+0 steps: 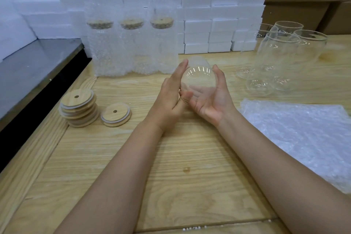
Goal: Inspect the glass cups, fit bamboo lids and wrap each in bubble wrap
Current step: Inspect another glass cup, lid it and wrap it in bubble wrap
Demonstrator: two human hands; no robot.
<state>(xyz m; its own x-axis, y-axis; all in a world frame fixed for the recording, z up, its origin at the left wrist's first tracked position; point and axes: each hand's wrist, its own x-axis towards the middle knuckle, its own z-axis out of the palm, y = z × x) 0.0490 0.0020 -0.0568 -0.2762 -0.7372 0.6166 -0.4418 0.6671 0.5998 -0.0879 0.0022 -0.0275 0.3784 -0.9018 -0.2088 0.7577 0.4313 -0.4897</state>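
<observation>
Head view looks down over a broad pale wooden table (171,186), with a wall of white foam blocks (197,24) stacked along its far edge. On the near right lies a flat bubble wrap sheet (303,135), clear and not yet used. At the far centre, just in front of the foam, stand three wrapped cups (131,47). Each is upright in a bubble-wrap sleeve with a round bamboo lid showing through, and I count those as finished. On the far right a cluster of bare glass cups (281,53) stands upright with no lids or wrap. There are at least four, but they overlap too much for an exact count. To the left sits a leaning stack of round bamboo lids (79,108) with centre holes, and a single lid (115,115) lies just beside it on the right.

Above the middle of the table I hold one clear glass cup (198,80), tipped on its side with a round end facing me. My right hand (210,99) cradles it from below, fingers curled under and thumb up its right side. My left hand (169,97) lies against its left side, fingers straight. I judge this to be the inspection step for a fourth cup. Its lid and wrap are not yet on, and the bare cluster waits after it.
</observation>
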